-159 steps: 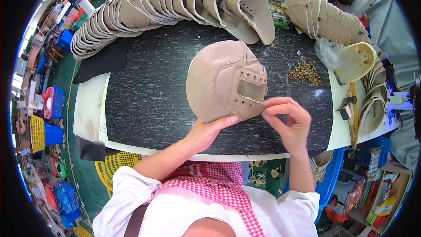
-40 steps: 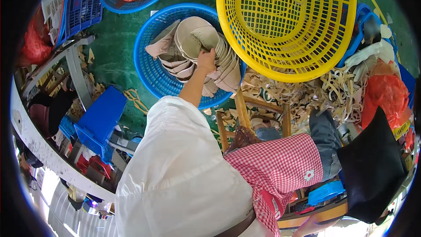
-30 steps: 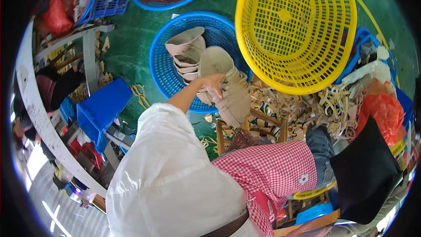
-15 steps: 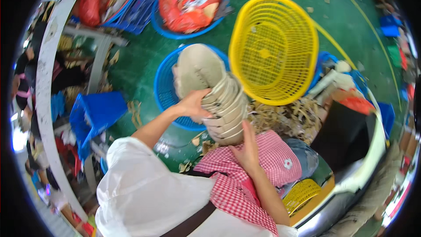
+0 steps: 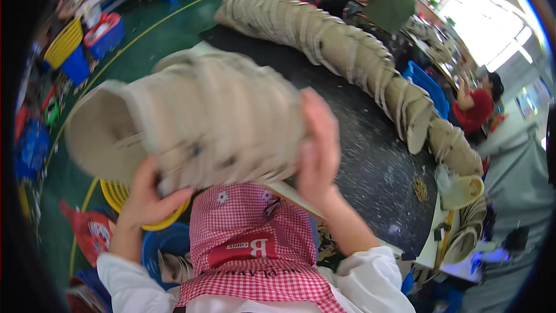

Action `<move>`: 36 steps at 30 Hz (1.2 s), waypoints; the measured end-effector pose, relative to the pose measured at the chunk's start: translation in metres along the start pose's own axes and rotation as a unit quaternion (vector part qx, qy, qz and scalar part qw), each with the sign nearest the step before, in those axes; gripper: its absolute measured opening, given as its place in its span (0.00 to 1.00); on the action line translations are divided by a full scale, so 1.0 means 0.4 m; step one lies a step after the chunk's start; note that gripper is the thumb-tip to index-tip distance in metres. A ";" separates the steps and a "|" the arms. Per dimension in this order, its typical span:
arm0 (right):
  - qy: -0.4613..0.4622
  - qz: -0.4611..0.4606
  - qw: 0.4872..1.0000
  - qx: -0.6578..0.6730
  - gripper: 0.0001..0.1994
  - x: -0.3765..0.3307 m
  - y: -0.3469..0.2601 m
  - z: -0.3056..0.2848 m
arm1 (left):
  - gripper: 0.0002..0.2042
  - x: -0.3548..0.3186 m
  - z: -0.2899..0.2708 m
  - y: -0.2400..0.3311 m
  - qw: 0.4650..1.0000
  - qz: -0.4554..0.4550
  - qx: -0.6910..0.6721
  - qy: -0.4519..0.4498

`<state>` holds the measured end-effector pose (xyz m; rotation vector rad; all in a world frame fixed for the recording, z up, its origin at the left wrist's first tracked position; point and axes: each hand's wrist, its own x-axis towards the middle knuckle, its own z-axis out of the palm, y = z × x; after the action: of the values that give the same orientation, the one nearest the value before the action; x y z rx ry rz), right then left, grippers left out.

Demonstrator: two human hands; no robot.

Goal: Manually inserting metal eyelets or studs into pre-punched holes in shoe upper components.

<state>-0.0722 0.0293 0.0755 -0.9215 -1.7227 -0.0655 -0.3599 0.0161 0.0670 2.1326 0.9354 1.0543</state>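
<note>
Between my two hands is a thick stack of nested beige shoe uppers [image 5: 214, 116], lying on its side and blurred by motion. My left hand [image 5: 152, 200] grips it low near its wide, hollow end, thumb pointing right. At the opposite end my right hand [image 5: 318, 145] presses its palm and fingers against the stack. It is held above my lap and the near left part of a dark worktable [image 5: 370, 179]. Along the table's far edge runs a long curved row of similar beige shoe uppers [image 5: 324, 35].
A yellow basket [image 5: 116, 194] and a blue basket [image 5: 174, 243] with beige pieces stand low at left. A small pale yellow basket [image 5: 463, 191] sits at the table's right. Across the table are a person in green [image 5: 388, 3] and a person in red [image 5: 478, 107].
My view has swung right from the floor baskets to the worktable. The stack has been lifted from over the blue basket and turned sideways, still between both hands.
</note>
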 end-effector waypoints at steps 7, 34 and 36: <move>-0.030 0.265 0.917 -0.296 0.17 -0.106 0.314 -0.462 | 0.34 0.534 0.498 -0.074 0.988 0.085 -0.029 -0.127; -0.012 0.429 0.849 -0.307 0.18 -0.403 0.319 -0.764 | 0.17 0.314 0.226 -0.069 0.963 -0.048 -0.063 0.259; -0.006 0.419 0.854 -0.307 0.12 -0.398 0.315 -0.755 | 0.20 0.304 0.287 -0.003 0.976 0.020 0.056 0.210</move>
<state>0.2548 -0.1136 0.0046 -2.0881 -1.1709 -0.0302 -0.2110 0.0913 0.0584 2.0612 1.1703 1.5448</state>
